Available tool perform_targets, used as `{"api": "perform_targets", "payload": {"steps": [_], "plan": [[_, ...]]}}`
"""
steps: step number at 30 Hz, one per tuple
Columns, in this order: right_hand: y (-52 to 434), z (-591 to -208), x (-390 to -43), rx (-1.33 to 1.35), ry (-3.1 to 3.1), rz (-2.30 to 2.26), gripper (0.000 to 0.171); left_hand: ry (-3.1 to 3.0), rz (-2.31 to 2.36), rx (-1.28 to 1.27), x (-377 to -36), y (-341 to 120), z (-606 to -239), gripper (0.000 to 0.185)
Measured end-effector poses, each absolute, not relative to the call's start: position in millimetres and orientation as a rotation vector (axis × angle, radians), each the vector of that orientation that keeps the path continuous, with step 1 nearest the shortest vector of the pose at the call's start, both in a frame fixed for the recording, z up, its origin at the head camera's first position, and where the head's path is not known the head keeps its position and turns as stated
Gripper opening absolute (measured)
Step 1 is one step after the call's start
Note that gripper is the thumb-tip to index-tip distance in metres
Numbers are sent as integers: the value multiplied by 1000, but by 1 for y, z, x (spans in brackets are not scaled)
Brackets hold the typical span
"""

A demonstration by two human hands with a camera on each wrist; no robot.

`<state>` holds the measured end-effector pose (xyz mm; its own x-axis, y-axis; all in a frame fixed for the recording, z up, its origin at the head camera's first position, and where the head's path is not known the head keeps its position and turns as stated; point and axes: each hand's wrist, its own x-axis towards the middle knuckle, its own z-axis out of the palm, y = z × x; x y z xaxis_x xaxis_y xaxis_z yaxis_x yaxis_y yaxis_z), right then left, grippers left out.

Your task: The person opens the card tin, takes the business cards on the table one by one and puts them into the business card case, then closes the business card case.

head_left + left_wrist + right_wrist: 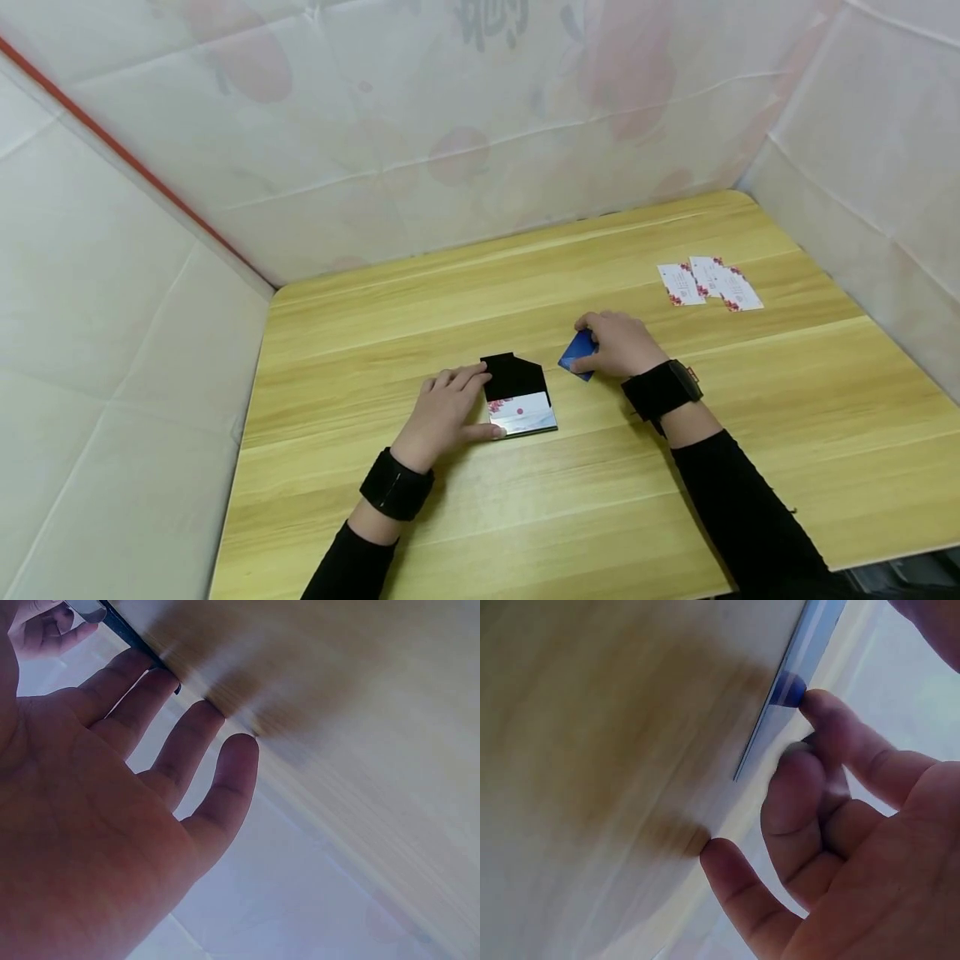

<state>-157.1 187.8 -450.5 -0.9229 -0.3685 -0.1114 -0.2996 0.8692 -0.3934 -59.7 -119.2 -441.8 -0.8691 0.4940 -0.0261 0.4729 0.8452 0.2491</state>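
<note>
My left hand [448, 408] rests at the left side of an opened black card holder [517, 375], its thumb on the lower left corner and its index fingertip on the upper left. In the left wrist view the fingers of this hand [97, 802] are spread and loosely bent, some tips touching the table. A white card with pink flowers [528, 411] lies in the holder's near half. To the right, my right hand [622, 343] holds a blue card [576, 354] between thumb and fingers, just above or on the table; the right wrist view shows its thin edge.
Several white flowered cards [738, 289] lie overlapping at the far right of the wooden table [360, 342]. Pale printed cloth [420, 142] hangs behind the table and along both sides.
</note>
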Motion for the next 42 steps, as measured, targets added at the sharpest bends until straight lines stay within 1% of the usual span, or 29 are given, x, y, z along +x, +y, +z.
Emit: {"api": "perform_targets", "payload": {"steps": [3,6,14,16,18,23,26,32,35,38,39,42], "plan": [[187,-449,-156,-506,2876,-575,64,2930,368,769,-60,-119,-442,88],[186,-447,-154,-494,2877,-591,63,2930,366,768,-60,-120,-442,88],[187,-444,-155,-474,2818,-559,84,2938,360,776,-61,-120,-442,88],[187,-443,-155,-472,2808,-562,86,2937,365,777,-61,-120,-441,88],[186,-443,-156,-472,2812,-575,81,2934,369,775,-61,-120,-440,89],[184,-438,-155,-443,2825,-693,56,2927,373,773,-61,-120,-440,89],[182,-435,-153,-433,2839,-763,47,2928,370,774,-62,-120,-441,89],[175,-428,-151,-573,2900,-851,33,2929,368,772,-62,-121,-441,89],[172,-426,-150,-632,2910,-871,33,2929,368,773,-61,-122,-441,89],[170,-426,-149,-639,2914,-908,42,2931,376,778,-61,-122,-440,88],[169,-426,-149,-638,2924,-925,43,2932,377,780,-62,-122,-440,88],[168,-427,-149,-664,2983,-976,33,2930,376,782,-62,-122,-439,88]]}}
